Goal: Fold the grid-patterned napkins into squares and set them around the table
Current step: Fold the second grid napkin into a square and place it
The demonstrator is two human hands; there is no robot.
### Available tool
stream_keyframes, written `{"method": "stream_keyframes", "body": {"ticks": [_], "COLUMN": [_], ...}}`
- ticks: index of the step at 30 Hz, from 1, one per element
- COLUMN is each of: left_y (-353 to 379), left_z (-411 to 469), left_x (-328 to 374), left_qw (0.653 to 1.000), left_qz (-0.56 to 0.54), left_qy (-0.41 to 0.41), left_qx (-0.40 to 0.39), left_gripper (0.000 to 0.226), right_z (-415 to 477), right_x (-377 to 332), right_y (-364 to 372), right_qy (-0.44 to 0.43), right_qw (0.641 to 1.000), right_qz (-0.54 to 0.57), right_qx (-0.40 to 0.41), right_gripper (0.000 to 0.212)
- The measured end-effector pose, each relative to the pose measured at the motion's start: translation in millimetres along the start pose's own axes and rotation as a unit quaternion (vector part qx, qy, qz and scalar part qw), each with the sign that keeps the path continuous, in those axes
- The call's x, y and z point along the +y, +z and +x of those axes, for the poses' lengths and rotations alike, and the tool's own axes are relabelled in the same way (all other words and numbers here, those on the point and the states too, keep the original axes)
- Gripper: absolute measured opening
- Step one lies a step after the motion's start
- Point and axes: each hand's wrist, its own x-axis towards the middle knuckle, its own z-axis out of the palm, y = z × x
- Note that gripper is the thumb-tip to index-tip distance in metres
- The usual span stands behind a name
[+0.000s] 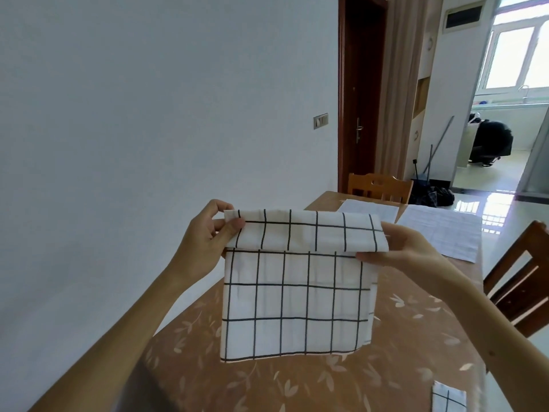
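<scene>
A white napkin with a black grid (297, 295) hangs in the air above the table (267, 382), its top edge folded over toward me. My left hand (208, 236) pinches the napkin's upper left corner between thumb and fingers. My right hand (407, 248) grips the upper right edge, fingers under the folded flap. Two more grid napkins lie flat at the table's far end, one (368, 211) in front of the far chair and one (442, 233) to its right. The corner of another napkin (447, 398) shows at the near right edge.
The table has a brown cloth with pale leaves. A light wooden chair (378, 187) stands at the far end and a dark wooden chair (520, 281) on the right side. A white wall runs along the left. A dark door (361, 93) is beyond.
</scene>
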Motion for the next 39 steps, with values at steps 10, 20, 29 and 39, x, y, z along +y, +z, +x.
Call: {"method": "stream_keyframes", "body": {"ticks": [10,20,29,39], "left_y": [4,-6,-15,-7], "left_z": [-1,-9,-8,-7], "left_x": [9,10,11,9], "left_qw": [0.999,0.992,0.982,0.987], "left_qz": [0.015,-0.078,-0.144,-0.142], "left_qy": [0.009,-0.075,-0.078,-0.072], "left_qx": [0.039,-0.058,-0.097,-0.034], "left_gripper": [0.015,0.037,0.038,0.03], "right_z": [3,1,0,1], "right_x": [1,0,-4,0], "right_y": [13,2,-10,-7], "right_qy": [0.009,-0.032,-0.152,-0.062], "right_qw": [0.999,0.996,0.98,0.996], "right_qz": [0.01,0.006,-0.111,0.02], "right_qx": [0.046,0.088,0.062,0.067], "right_gripper": [0.014,0.021,0.056,0.041]}}
